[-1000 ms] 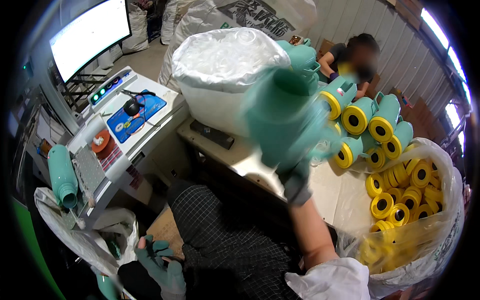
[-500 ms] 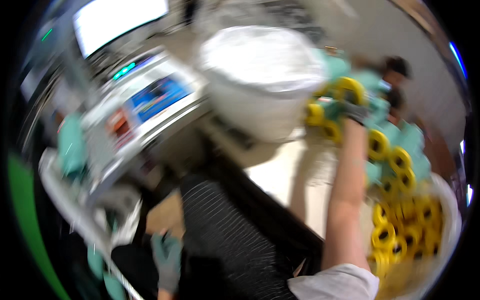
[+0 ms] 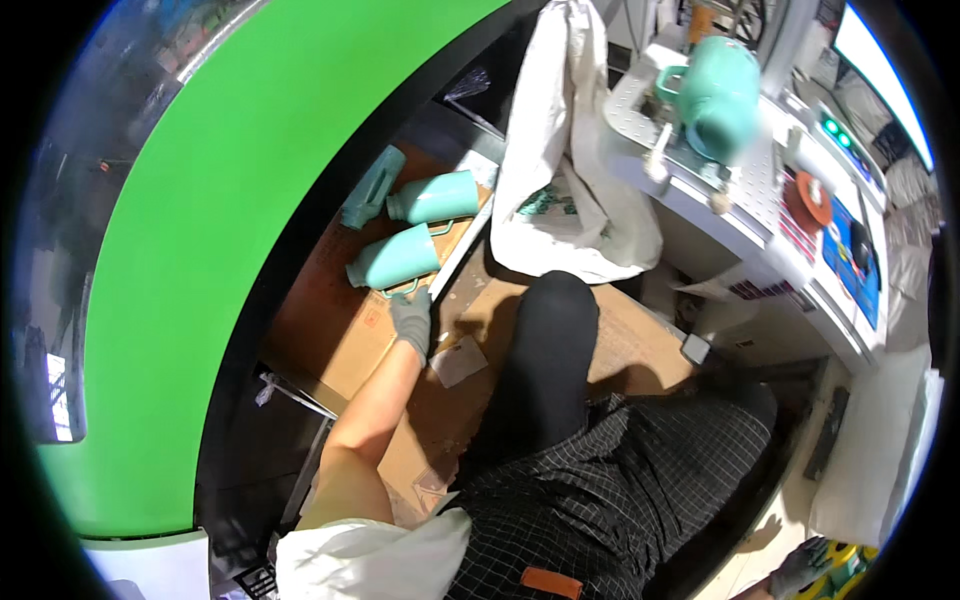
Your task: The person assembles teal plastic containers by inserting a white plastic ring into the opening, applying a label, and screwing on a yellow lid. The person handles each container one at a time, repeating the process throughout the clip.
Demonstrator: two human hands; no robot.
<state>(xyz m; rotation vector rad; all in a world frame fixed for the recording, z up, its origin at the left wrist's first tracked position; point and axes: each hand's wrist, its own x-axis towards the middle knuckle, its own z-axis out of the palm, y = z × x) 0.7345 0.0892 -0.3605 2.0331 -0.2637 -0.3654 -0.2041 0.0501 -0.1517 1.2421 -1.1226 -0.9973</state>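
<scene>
- Grey-gloved, the left hand reached down to the metal handle of a mint-green bottle lying on its side; its fingers were curled at the handle, though whether they actually gripped it could not be told.
- That bottle lay on a brown cardboard sheet, near the sheet's far edge, its cap end pointing left.
- A second mint-green bottle lay on its side just beyond the first, close to it, and a darker teal bottle lay tilted to their left against the black border of a large green panel.
- A white plastic bag hung beside the bottles, to their right.
- Above it, on a perforated white work stand, a mint-green bottle with a handle sat mounted, its open end towards the camera.
- At the lower right edge, the right hand, also in a grey glove, showed only partly beside some yellow-and-green spools; its fingers' state could not be made out.
- The person's knee in black rose between the two hands.
</scene>
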